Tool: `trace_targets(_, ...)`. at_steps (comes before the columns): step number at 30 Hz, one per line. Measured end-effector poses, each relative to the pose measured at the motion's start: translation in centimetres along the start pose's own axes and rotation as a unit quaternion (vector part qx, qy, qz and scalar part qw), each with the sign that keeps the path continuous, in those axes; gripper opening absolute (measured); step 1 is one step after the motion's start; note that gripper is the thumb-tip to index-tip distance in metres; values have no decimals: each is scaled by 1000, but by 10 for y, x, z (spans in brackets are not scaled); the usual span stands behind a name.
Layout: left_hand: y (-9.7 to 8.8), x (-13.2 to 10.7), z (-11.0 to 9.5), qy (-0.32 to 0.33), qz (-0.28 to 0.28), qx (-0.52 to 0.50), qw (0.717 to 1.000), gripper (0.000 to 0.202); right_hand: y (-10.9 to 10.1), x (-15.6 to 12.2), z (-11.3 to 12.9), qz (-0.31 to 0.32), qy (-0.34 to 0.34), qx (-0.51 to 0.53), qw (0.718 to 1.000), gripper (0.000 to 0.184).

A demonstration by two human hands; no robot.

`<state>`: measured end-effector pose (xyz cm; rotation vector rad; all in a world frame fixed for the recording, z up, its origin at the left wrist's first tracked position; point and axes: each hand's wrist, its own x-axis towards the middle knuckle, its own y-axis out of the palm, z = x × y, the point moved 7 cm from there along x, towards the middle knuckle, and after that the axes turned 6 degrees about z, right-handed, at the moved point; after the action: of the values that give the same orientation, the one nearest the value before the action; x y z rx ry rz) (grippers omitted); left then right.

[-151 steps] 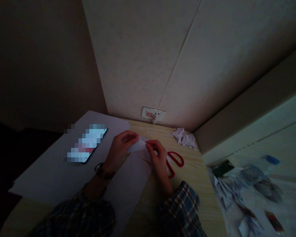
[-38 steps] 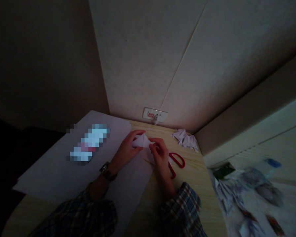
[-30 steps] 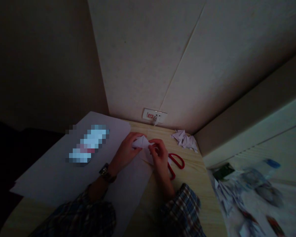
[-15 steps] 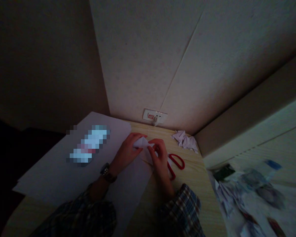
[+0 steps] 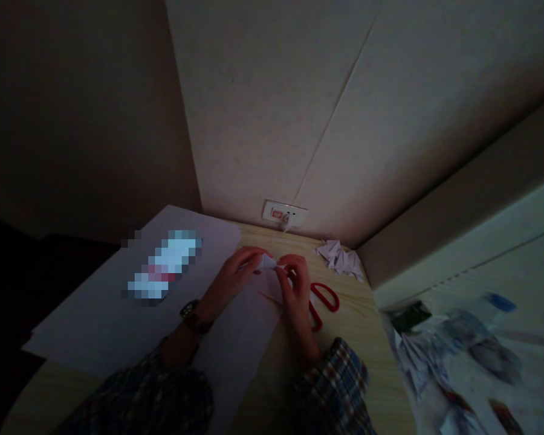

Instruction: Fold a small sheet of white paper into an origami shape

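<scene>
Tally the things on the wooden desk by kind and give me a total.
Small folded white paper piece, pinched between left hand and right hand: 1
Red-handled scissors: 1
Lit phone: 1
Large white paper sheet: 1
Pile of folded white paper pieces: 1
Total: 5

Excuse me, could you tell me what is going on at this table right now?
A person in a plaid shirt holds a small folded paper between both hands: the left hand and the right hand pinch it from either side, over a large white sheet on the wooden table. Red scissors lie beside the right hand, untouched. A pile of folded paper pieces sits by the wall corner, and a phone rests on the sheet to the left.
</scene>
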<state>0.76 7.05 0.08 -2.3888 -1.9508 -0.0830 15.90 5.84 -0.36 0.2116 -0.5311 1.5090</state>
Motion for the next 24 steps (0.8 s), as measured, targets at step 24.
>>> trace_targets(24,0,6,-2,43,53,14,998,30,-7,-3,-8,-31,40,32,998,8)
